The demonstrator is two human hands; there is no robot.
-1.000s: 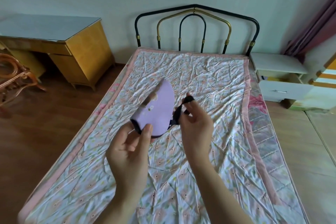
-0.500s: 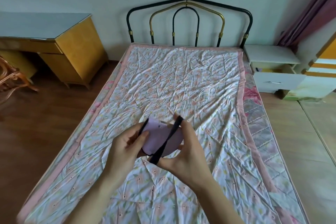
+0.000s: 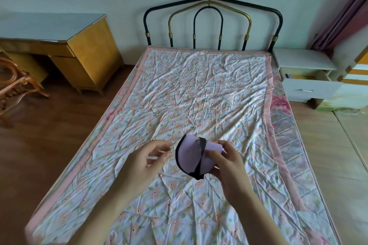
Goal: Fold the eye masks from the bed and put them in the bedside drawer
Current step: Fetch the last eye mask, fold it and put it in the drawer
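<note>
Eye mask (image 3: 189,158), lilac with black edging and folded over on itself, sits just below the centre of the frame, held above the bed in the right hand (image 3: 225,162), whose thumb presses on its front face while the fingers close behind it. A black strap (image 3: 202,151) crosses the mask from its top edge down to a loop at the bottom. The left hand (image 3: 148,158), just to the left of the mask and apart from it, is loosely curled with fingertips drawn together; a pale sliver shows between them, too small to identify, so whether it grips anything cannot be told. Both bare forearms rise from the lower edge of the frame. Beneath them a crumpled floral sheet (image 3: 199,95) with a pink border covers the bed, and a flowered mattress (image 3: 286,125) shows along its right side. A black and brass metal headboard (image 3: 211,26) stands at top centre against a pale wall. In the upper right, a white bedside cabinet (image 3: 302,59) stands beside the bed with its drawer (image 3: 310,89) pulled out; something dark and lilac shows just inside. A yellow wooden desk (image 3: 87,53) fills the upper left, with a rattan chair (image 3: 14,89) at the left edge on a brown wooden floor.
</note>
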